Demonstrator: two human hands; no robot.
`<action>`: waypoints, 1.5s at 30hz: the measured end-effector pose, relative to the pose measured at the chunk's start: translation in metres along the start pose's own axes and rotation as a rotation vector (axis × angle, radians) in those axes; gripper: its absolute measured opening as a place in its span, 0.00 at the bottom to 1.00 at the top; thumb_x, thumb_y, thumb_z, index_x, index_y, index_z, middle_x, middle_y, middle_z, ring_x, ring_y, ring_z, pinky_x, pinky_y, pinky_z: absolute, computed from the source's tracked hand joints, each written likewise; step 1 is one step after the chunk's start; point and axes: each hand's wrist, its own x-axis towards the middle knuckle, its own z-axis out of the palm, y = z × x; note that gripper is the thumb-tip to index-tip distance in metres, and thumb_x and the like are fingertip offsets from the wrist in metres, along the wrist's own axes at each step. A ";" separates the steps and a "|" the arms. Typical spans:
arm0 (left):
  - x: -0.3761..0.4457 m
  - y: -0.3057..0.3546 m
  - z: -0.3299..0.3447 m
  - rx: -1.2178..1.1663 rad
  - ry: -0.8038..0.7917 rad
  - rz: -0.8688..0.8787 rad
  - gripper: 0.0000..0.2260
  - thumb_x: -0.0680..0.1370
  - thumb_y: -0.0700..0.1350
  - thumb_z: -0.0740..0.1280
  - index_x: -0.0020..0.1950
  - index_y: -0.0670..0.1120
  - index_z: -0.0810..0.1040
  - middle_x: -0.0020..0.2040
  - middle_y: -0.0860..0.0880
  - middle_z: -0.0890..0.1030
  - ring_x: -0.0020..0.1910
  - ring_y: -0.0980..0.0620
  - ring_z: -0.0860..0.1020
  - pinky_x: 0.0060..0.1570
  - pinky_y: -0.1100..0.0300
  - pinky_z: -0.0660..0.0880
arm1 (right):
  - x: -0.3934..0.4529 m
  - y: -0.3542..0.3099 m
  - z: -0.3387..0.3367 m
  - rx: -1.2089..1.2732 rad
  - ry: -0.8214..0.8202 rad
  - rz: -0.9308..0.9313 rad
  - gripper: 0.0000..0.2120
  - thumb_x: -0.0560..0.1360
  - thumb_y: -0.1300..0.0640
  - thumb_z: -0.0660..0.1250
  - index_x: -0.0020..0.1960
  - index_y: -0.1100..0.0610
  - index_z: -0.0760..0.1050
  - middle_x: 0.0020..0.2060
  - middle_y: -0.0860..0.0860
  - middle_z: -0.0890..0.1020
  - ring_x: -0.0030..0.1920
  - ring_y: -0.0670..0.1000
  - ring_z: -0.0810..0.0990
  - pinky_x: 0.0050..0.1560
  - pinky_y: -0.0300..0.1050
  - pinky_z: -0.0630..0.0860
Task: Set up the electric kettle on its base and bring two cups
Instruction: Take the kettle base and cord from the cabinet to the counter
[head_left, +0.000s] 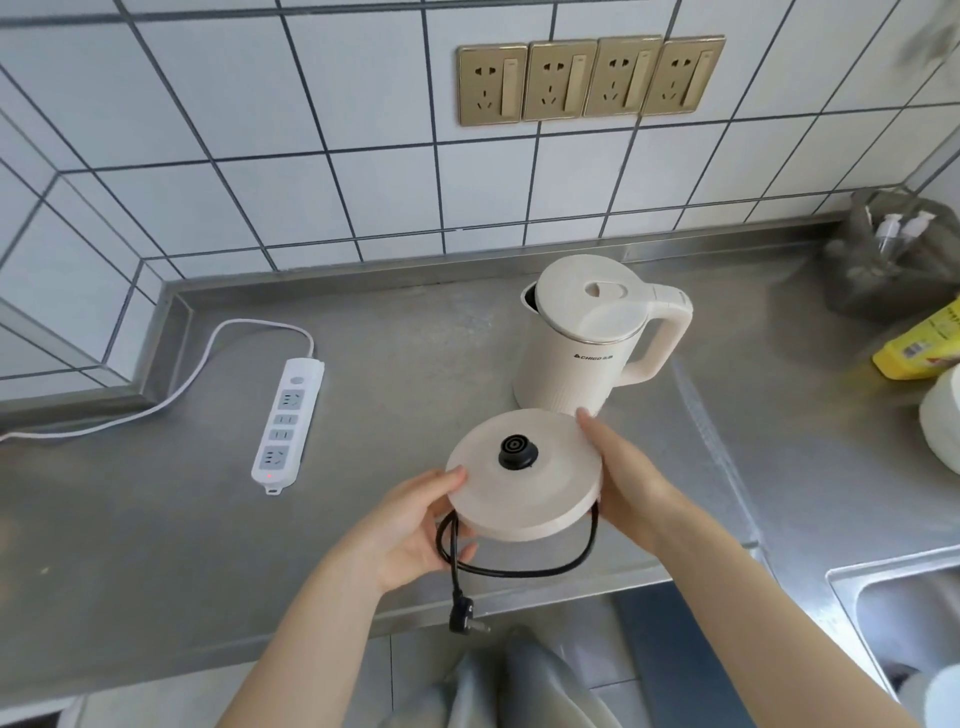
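Observation:
A cream electric kettle (587, 338) stands upright on the steel counter, lid closed, handle to the right. Just in front of it I hold its round cream base (524, 473) above the counter, black connector on top. My left hand (415, 525) grips the base's left edge, thumb on top. My right hand (628, 478) grips its right edge. The base's black cord (524, 571) loops beneath it, and the plug (465, 616) dangles past the counter's front edge. No cups show clearly in view.
A white power strip (285, 426) lies on the counter (156, 519) at the left, its red light on. Four brass wall sockets (587, 78) sit on the tiles. At the right are a dark bag with bottles (893, 249), a yellow packet (919, 348), a white round object (943, 415) and a sink (904, 618).

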 end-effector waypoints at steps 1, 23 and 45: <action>-0.001 -0.001 -0.001 0.003 -0.008 0.005 0.08 0.73 0.47 0.72 0.48 0.46 0.78 0.41 0.46 0.80 0.36 0.47 0.77 0.39 0.49 0.76 | -0.002 -0.002 0.002 -0.054 0.028 -0.077 0.19 0.79 0.45 0.59 0.59 0.56 0.80 0.49 0.52 0.86 0.52 0.54 0.83 0.48 0.43 0.77; 0.002 0.005 -0.001 0.338 0.041 0.417 0.17 0.74 0.56 0.70 0.38 0.42 0.82 0.30 0.49 0.78 0.37 0.47 0.74 0.53 0.47 0.67 | -0.018 -0.036 0.012 0.386 0.126 -0.134 0.15 0.79 0.50 0.61 0.59 0.57 0.79 0.52 0.55 0.86 0.52 0.56 0.85 0.50 0.52 0.79; -0.010 0.056 -0.017 -0.731 0.048 0.645 0.07 0.83 0.39 0.54 0.50 0.42 0.70 0.52 0.43 0.86 0.54 0.39 0.83 0.55 0.38 0.75 | -0.002 0.030 -0.037 0.306 0.355 0.022 0.14 0.79 0.53 0.63 0.58 0.61 0.77 0.52 0.58 0.83 0.54 0.60 0.81 0.54 0.58 0.77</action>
